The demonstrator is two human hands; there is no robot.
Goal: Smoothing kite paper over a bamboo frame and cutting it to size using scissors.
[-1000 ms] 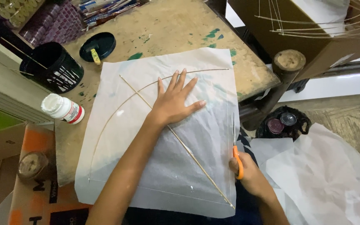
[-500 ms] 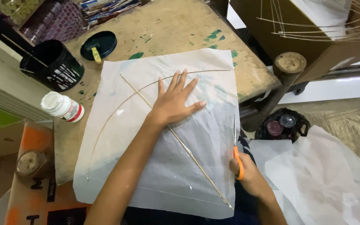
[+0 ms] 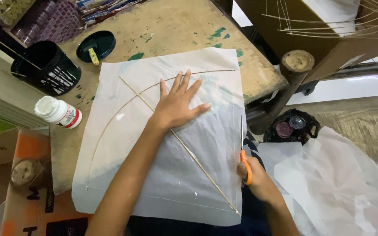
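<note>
A sheet of thin white translucent paper (image 3: 197, 175) lies over a worn wooden table (image 3: 171, 30). On it rests a kite frame of thin bamboo: a straight spine stick (image 3: 197, 159) and a bowed cross stick (image 3: 123, 107). My left hand (image 3: 178, 105) lies flat on the paper, fingers spread, over the place where the sticks cross. My right hand (image 3: 257, 179) grips orange-handled scissors (image 3: 244, 150) at the sheet's right edge, blades pointing away from me along that edge.
A black pot (image 3: 44, 67) with a stick in it, a black lid (image 3: 95, 46) and a white glue bottle (image 3: 57, 112) lie on the table's left. More white paper (image 3: 342, 183) and a black bag (image 3: 292, 126) lie on the floor at right. A box of bamboo strips (image 3: 329, 26) stands behind.
The right hand with the scissors has crept slightly forward along the paper's right edge. The left hand stays pressed on the frame.
</note>
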